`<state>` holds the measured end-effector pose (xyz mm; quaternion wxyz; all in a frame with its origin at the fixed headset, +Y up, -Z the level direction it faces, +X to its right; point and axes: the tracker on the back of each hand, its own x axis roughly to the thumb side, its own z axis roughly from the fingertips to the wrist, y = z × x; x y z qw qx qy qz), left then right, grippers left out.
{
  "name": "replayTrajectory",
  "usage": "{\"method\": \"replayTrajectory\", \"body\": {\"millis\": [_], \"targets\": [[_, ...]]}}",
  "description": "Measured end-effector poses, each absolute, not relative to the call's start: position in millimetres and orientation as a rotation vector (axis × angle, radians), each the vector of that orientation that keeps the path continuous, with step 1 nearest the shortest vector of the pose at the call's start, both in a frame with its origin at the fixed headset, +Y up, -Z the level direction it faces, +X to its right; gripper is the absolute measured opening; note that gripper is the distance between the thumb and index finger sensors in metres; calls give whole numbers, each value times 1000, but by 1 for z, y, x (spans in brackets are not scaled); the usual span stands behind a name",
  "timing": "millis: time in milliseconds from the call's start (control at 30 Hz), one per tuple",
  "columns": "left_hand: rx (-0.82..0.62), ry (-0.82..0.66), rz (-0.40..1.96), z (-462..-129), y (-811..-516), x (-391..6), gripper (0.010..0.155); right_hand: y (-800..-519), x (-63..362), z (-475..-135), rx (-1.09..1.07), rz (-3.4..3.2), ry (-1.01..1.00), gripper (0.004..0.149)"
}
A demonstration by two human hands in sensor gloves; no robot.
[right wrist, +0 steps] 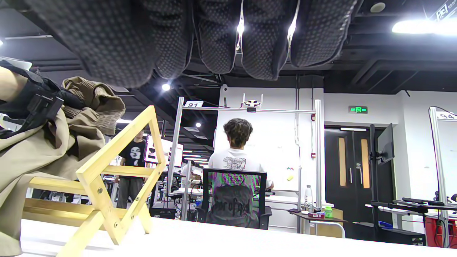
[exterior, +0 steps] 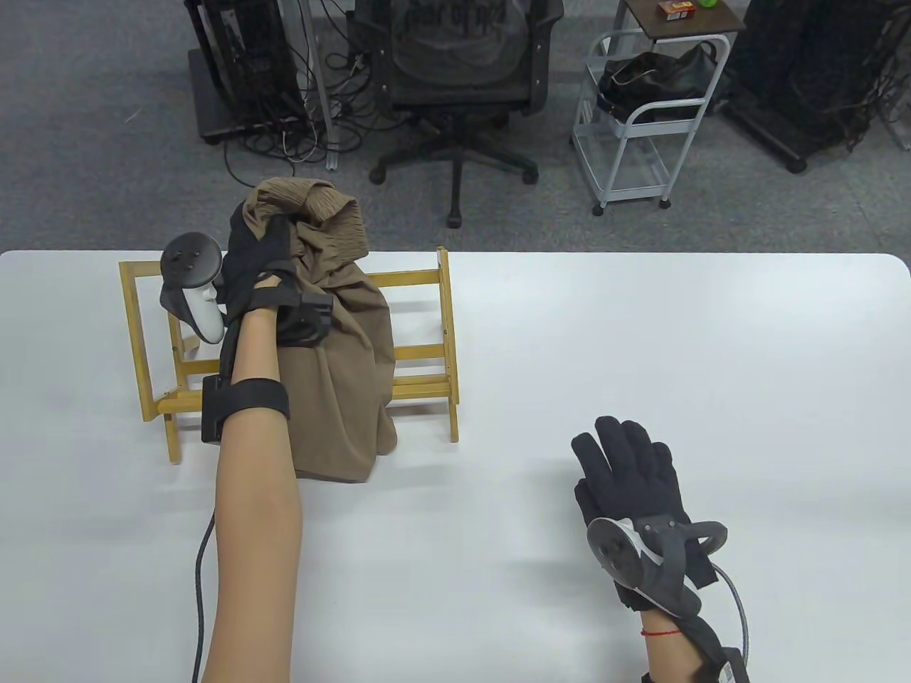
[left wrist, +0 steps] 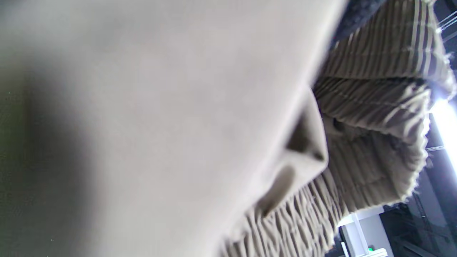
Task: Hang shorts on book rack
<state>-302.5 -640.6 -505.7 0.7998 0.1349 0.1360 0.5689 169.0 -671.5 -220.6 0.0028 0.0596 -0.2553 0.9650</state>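
Note:
Brown shorts (exterior: 334, 356) hang down over the middle of a wooden book rack (exterior: 420, 356) at the table's far left. My left hand (exterior: 260, 252) grips their ribbed waistband (exterior: 313, 203) and holds it above the rack's top rail. The cloth (left wrist: 160, 117) fills the left wrist view, with the waistband (left wrist: 375, 117) at the right. My right hand (exterior: 626, 462) rests flat on the table at the front right, fingers spread, holding nothing. In the right wrist view its fingers (right wrist: 228, 39) hang at the top, with the rack (right wrist: 107, 185) and shorts (right wrist: 43, 150) at the left.
The white table (exterior: 640, 341) ends just behind the rack. Beyond the far edge stand an office chair (exterior: 455, 78), a white cart (exterior: 640, 121) and computer gear with cables (exterior: 249, 78). A cable (exterior: 203, 569) runs along my left forearm.

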Motion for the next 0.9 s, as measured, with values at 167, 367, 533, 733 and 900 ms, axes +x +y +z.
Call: {"method": "replayTrajectory", "body": {"millis": [167, 367, 533, 733, 900], "targets": [[243, 311, 1216, -515, -656, -303, 68, -671, 171, -223, 160, 3036, -791, 58], [289, 314, 1001, -515, -652, -306, 77, -673, 172, -227, 151, 3042, -764, 58], [293, 256, 948, -508, -640, -306, 71, -672, 170, -225, 163, 3040, -769, 58], [347, 143, 940, -494, -629, -300, 65, -670, 169, -223, 176, 3033, -784, 57], [380, 54, 929, -477, -620, -294, 63, -669, 166, -224, 202, 3030, -783, 57]]}}
